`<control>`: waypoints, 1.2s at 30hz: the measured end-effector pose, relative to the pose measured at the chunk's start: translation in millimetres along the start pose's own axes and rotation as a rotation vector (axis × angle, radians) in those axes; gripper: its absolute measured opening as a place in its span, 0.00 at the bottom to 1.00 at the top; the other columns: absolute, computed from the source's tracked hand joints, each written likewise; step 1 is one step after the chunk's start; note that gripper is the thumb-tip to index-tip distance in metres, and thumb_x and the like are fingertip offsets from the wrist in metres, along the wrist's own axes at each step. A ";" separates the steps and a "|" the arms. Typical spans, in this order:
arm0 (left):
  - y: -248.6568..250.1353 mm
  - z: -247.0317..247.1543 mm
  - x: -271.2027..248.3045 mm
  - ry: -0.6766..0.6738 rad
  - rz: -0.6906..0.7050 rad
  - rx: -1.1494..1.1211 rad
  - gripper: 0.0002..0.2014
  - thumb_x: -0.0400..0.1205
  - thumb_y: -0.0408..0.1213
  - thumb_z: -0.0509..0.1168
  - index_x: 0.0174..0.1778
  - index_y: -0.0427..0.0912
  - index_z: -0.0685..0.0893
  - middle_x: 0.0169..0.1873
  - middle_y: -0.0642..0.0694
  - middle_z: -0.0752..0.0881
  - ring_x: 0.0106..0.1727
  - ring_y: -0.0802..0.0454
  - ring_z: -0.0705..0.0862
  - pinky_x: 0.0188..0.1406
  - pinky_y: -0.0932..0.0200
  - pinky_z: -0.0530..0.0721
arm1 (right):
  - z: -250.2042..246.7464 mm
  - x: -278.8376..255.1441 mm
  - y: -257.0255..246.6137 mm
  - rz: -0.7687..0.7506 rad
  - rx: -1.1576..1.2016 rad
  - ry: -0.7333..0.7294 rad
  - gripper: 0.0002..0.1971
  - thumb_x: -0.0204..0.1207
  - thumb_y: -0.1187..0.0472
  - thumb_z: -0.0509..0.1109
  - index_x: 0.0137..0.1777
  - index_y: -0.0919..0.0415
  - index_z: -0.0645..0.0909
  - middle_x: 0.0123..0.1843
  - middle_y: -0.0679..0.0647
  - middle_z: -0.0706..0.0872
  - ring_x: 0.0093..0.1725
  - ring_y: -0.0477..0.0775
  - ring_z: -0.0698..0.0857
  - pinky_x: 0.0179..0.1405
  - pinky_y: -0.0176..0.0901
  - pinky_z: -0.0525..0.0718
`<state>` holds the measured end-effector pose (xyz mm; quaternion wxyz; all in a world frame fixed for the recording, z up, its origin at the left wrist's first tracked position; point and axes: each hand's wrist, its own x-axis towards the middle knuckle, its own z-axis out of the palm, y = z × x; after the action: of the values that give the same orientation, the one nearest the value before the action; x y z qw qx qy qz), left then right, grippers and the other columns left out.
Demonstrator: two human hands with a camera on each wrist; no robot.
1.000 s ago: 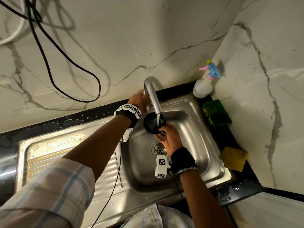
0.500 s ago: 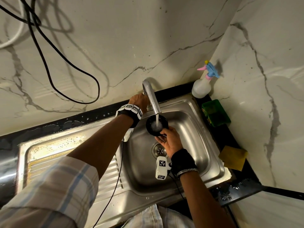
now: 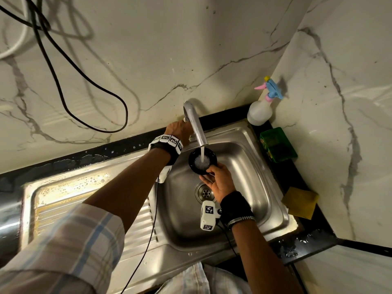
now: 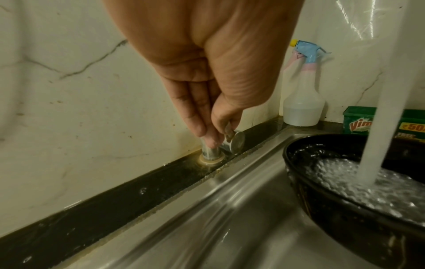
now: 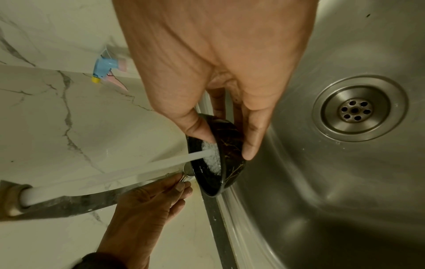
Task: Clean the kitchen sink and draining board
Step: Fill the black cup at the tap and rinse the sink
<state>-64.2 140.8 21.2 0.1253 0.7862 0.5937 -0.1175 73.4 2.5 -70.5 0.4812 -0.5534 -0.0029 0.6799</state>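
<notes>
Under the tap spout [image 3: 196, 126], over the steel sink [image 3: 250, 166], a black bowl [image 3: 202, 161] catches a white stream of water [image 3: 202, 153] and holds frothing water. The right hand [image 3: 220, 182] grips the bowl's near rim, thumb inside and fingers under the outside wall; the bowl's underside is hidden. The drain [image 3: 205, 193] sits just below that hand, partly covered by it. The left hand [image 3: 179, 130] pinches the chrome tap handle [image 4: 232, 142] at the sink's back edge, its fingertips closed around it. The draining board [image 3: 63, 194] lies to the left, largely hidden by the left arm. On the black surface [image 3: 305, 245] at the right stand a spray bottle [image 3: 259, 112], a green soap box [image 3: 277, 145] and a yellow cloth [image 3: 300, 202].
</notes>
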 end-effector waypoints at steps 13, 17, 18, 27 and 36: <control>-3.5 -2.4 -8.6 -0.014 0.021 0.005 0.16 0.79 0.33 0.68 0.63 0.43 0.81 0.48 0.40 0.87 0.49 0.37 0.87 0.45 0.48 0.85 | 5.4 1.4 2.2 -0.011 0.012 0.002 0.23 0.75 0.75 0.66 0.71 0.65 0.75 0.68 0.73 0.83 0.58 0.66 0.88 0.50 0.54 0.91; -5.7 -1.4 -9.1 -0.012 0.041 0.000 0.12 0.80 0.32 0.68 0.59 0.44 0.85 0.47 0.41 0.88 0.49 0.37 0.87 0.46 0.49 0.84 | 5.2 0.6 3.0 -0.001 0.017 -0.004 0.24 0.75 0.75 0.66 0.72 0.65 0.75 0.68 0.72 0.83 0.59 0.66 0.88 0.49 0.53 0.91; -5.9 -1.3 -9.1 -0.010 0.045 -0.002 0.12 0.80 0.32 0.68 0.59 0.44 0.85 0.47 0.41 0.88 0.49 0.37 0.87 0.46 0.50 0.84 | 5.5 0.7 3.2 -0.001 0.015 -0.006 0.24 0.75 0.75 0.66 0.72 0.65 0.75 0.68 0.72 0.83 0.59 0.67 0.88 0.49 0.53 0.91; -13.7 10.0 -11.6 0.043 0.074 -0.123 0.13 0.80 0.32 0.66 0.60 0.43 0.85 0.48 0.39 0.88 0.50 0.35 0.86 0.45 0.54 0.80 | 3.7 1.8 2.1 0.003 0.023 0.011 0.23 0.75 0.75 0.67 0.71 0.63 0.75 0.68 0.72 0.83 0.62 0.67 0.87 0.50 0.54 0.91; -4.3 6.9 0.9 0.016 0.018 -0.103 0.09 0.81 0.31 0.66 0.56 0.35 0.84 0.54 0.36 0.85 0.54 0.33 0.85 0.48 0.48 0.82 | 1.8 1.9 -1.6 -0.002 0.027 -0.003 0.23 0.76 0.75 0.66 0.72 0.64 0.74 0.68 0.71 0.82 0.64 0.68 0.86 0.55 0.56 0.91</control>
<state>-68.3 140.4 14.2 0.1618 0.7850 0.5927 -0.0791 73.3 5.6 -70.4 0.4892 -0.5458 0.0051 0.6803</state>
